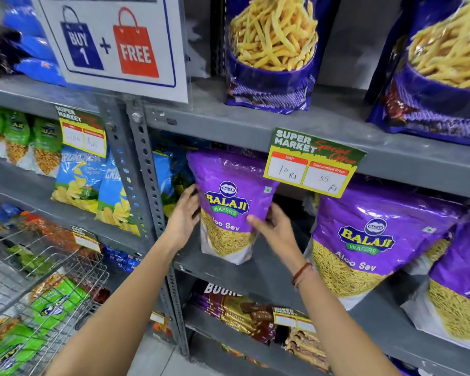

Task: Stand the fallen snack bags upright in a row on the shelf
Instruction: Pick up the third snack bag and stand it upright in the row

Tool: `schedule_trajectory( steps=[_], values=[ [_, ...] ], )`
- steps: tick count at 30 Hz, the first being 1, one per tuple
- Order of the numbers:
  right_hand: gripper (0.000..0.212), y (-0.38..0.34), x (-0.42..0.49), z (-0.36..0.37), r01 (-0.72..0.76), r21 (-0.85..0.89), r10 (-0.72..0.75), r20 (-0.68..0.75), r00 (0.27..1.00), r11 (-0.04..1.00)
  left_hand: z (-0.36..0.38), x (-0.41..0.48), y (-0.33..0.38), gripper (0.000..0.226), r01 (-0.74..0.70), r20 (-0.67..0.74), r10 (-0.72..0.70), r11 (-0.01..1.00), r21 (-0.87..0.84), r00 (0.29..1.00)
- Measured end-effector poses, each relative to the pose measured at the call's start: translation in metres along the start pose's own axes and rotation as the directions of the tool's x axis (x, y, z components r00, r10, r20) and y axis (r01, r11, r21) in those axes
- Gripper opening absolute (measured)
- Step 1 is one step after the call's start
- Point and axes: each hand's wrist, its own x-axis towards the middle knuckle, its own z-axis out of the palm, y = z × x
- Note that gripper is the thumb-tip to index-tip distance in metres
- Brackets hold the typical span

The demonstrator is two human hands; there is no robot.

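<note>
A purple Balaji Aloo Sev bag (229,194) stands upright at the left end of the grey middle shelf (258,272). My left hand (183,215) presses flat against its left edge. My right hand (273,226) grips its lower right side, thumb across the front. To the right, a second purple Aloo Sev bag (369,240) stands upright, and a third purple bag (461,289) is cut off by the frame's right edge. A gap lies between the held bag and the second one.
A price tag (314,162) hangs from the shelf above. Dark blue snack bags (272,52) stand on the top shelf. A perforated upright post (144,180) bounds the bay at left, with blue chip bags (76,183) beyond. A wire basket (52,289) sits lower left. Biscuit packs (236,310) lie below.
</note>
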Motion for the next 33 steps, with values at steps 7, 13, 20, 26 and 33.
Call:
schedule_trajectory(
  steps=[7,13,20,26,33],
  values=[
    [0.022,-0.037,0.018,-0.001,0.141,0.128,-0.13,-0.087,0.988,0.982,0.018,0.013,0.004,0.034,-0.025,-0.143,0.007,0.992,-0.124,0.99],
    [0.014,-0.034,0.019,-0.004,0.152,0.185,-0.127,-0.144,0.981,0.971,0.017,0.017,0.007,0.032,-0.045,-0.159,0.018,0.984,-0.171,0.987],
    [0.026,-0.003,0.002,-0.005,-0.003,0.214,0.027,-0.111,0.993,0.977,0.007,-0.005,-0.014,0.046,-0.02,-0.17,0.032,0.997,0.074,0.985],
    [0.036,0.057,-0.03,0.011,-0.257,-0.025,0.258,0.063,0.964,0.966,0.014,-0.053,-0.082,0.06,-0.024,-0.262,0.107,0.953,0.301,0.959],
    [0.033,0.069,-0.029,0.034,-0.257,-0.286,0.229,-0.127,0.965,0.923,-0.002,-0.056,-0.086,0.071,-0.123,-0.128,0.212,0.86,0.494,0.969]
  ],
)
